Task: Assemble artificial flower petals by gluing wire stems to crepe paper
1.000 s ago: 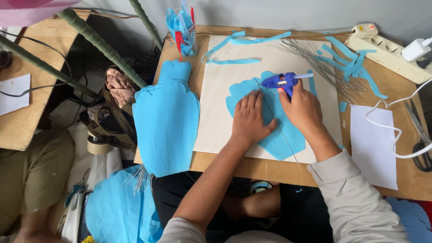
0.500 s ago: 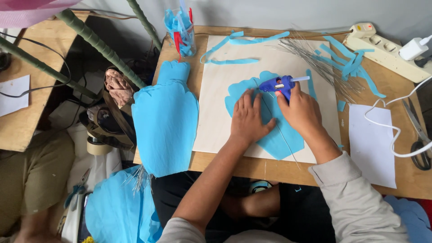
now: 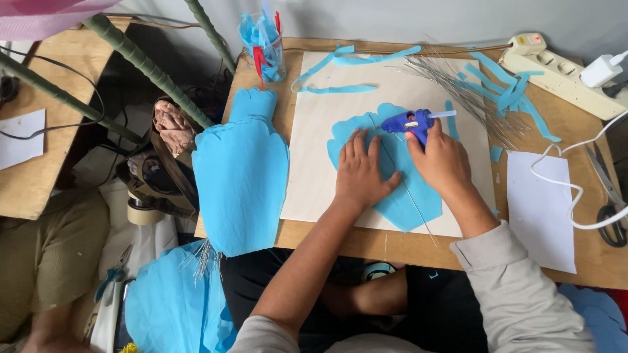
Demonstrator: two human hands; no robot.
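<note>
surface (image 3: pixel 418 245): wooden, brown, bare along the near edge
board (image 3: pixel 314 163): pale, flat, at the middle
white paper sheet (image 3: pixel 540 209): right of the board
scissors (image 3: pixel 608 196): by the right edge
power strip (image 3: pixel 562 72): far right corner
blue paper strips (image 3: pixel 510 91): scattered along the far side
clear cup (image 3: pixel 265 46): far left corner

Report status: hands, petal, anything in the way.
Left hand flat on blue paper petal. Right hand grips blue glue gun, nozzle at thin wire on petal. Loose wires and paper strips lie beyond.
</note>
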